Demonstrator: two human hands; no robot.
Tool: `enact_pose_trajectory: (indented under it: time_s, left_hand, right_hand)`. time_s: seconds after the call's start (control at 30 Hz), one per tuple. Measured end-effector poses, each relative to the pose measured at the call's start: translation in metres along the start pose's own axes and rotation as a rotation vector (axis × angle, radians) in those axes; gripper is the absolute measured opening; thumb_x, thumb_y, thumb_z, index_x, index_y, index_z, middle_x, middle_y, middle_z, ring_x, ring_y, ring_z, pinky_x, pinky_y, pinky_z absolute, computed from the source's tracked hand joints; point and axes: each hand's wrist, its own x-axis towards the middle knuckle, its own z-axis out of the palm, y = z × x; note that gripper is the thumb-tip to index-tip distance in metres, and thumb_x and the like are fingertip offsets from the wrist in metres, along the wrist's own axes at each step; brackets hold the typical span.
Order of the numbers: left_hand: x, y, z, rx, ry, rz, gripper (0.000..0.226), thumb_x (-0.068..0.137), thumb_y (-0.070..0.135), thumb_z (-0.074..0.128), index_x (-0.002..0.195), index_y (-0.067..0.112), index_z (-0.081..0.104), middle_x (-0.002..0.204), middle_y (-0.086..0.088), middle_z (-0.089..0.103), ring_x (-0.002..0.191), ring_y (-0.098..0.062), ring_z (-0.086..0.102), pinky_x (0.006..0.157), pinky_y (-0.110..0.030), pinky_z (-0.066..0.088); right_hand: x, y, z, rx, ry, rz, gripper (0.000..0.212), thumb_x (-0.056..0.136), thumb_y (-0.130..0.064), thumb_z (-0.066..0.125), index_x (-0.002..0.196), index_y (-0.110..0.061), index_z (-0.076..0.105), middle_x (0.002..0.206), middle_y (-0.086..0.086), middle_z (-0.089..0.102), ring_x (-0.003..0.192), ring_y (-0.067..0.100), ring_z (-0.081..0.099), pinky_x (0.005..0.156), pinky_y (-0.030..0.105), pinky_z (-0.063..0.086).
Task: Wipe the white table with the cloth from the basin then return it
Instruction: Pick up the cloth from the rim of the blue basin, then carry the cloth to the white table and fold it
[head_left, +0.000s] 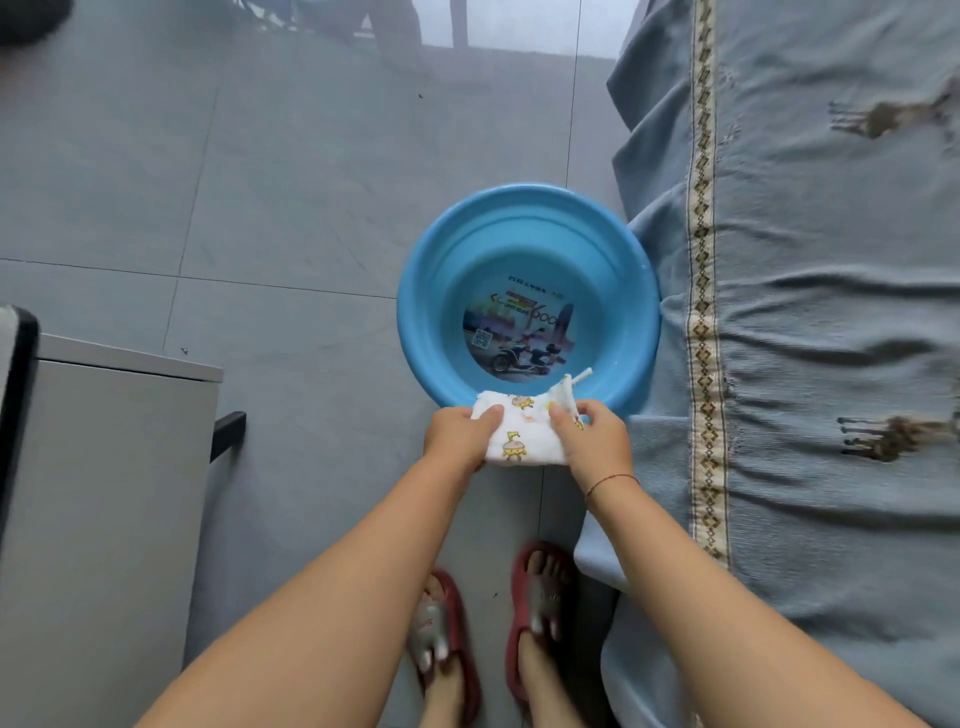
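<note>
A round blue basin (613, 270) stands on the grey tiled floor, with a printed picture on its bottom. Over its near rim I hold a small white cloth (519, 428) with yellow cartoon prints. My left hand (457, 434) grips the cloth's left side, thumb on top. Pinching the right side is my right hand (597, 441), where a white loop tag sticks up. The white table (104, 467) shows at the lower left, a corner and part of its top.
A blue-grey patterned cover (831, 312) drapes over furniture along the right, touching the basin's right rim. My feet in red slippers (540, 613) stand on the floor below the hands. A black bar (228, 431) juts out beside the table. Open floor lies to the left of the basin.
</note>
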Motion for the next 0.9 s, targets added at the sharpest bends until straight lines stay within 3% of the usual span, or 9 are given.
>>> enact_pose_trajectory:
  time_s: [0.13, 0.23, 0.47, 0.6, 0.73, 0.9]
  left_hand:
    - [-0.04, 0.022, -0.032, -0.006, 0.05, 0.214, 0.016, 0.089, 0.028, 0.059, 0.083, 0.016, 0.069, 0.083, -0.004, 0.071, 0.079, -0.024, 0.065, 0.071, -0.037, 0.054]
    - [-0.078, 0.041, -0.064, -0.113, 0.111, 0.329, 0.013, 0.09, 0.027, 0.06, 0.086, 0.021, 0.071, 0.081, 0.001, 0.072, 0.078, -0.021, 0.067, 0.071, -0.036, 0.055]
    - [-0.176, 0.067, -0.156, -0.33, 0.259, 0.464, 0.009, 0.09, 0.024, 0.063, 0.088, 0.022, 0.071, 0.081, -0.002, 0.074, 0.077, -0.022, 0.07, 0.072, -0.043, 0.057]
    - [-0.234, 0.067, -0.216, -0.402, 0.34, 0.527, 0.011, 0.091, 0.024, 0.063, 0.094, 0.018, 0.071, 0.084, -0.006, 0.073, 0.082, -0.028, 0.069, 0.074, -0.045, 0.057]
    - [-0.289, 0.05, -0.278, -0.456, 0.458, 0.581, 0.012, 0.09, 0.03, 0.063, 0.091, 0.022, 0.072, 0.077, 0.001, 0.074, 0.076, -0.019, 0.07, 0.071, -0.042, 0.058]
    - [-0.368, 0.003, -0.339, -0.575, 0.684, 0.568, 0.011, 0.089, 0.025, 0.064, 0.085, 0.018, 0.071, 0.073, -0.008, 0.07, 0.068, -0.023, 0.064, 0.068, -0.042, 0.054]
  right_hand:
    - [-0.027, -0.041, -0.011, 0.047, -0.061, -0.168, 0.019, 0.088, -0.024, 0.062, 0.08, -0.009, 0.055, 0.069, -0.002, 0.054, 0.063, 0.012, 0.046, 0.057, 0.022, 0.038]
    - [-0.057, -0.088, -0.019, 0.114, -0.105, -0.247, 0.008, 0.087, -0.017, 0.064, 0.084, -0.015, 0.057, 0.075, -0.002, 0.06, 0.069, 0.012, 0.053, 0.066, 0.027, 0.045]
    - [-0.155, -0.203, -0.015, 0.136, -0.225, -0.47, 0.014, 0.086, -0.008, 0.063, 0.092, -0.019, 0.057, 0.082, 0.002, 0.066, 0.075, 0.014, 0.059, 0.076, 0.036, 0.049]
    - [-0.224, -0.251, 0.0, 0.175, -0.316, -0.52, 0.014, 0.088, -0.012, 0.061, 0.098, -0.021, 0.058, 0.079, 0.009, 0.066, 0.069, 0.016, 0.057, 0.069, 0.037, 0.049]
    - [-0.292, -0.284, 0.027, 0.189, -0.43, -0.562, 0.013, 0.091, -0.011, 0.057, 0.093, -0.024, 0.056, 0.078, 0.012, 0.065, 0.067, 0.016, 0.053, 0.063, 0.033, 0.043]
    - [-0.381, -0.312, 0.059, 0.028, -0.603, -0.672, 0.029, 0.086, 0.005, 0.042, 0.087, -0.022, 0.053, 0.069, 0.0, 0.062, 0.059, 0.01, 0.049, 0.05, 0.023, 0.04]
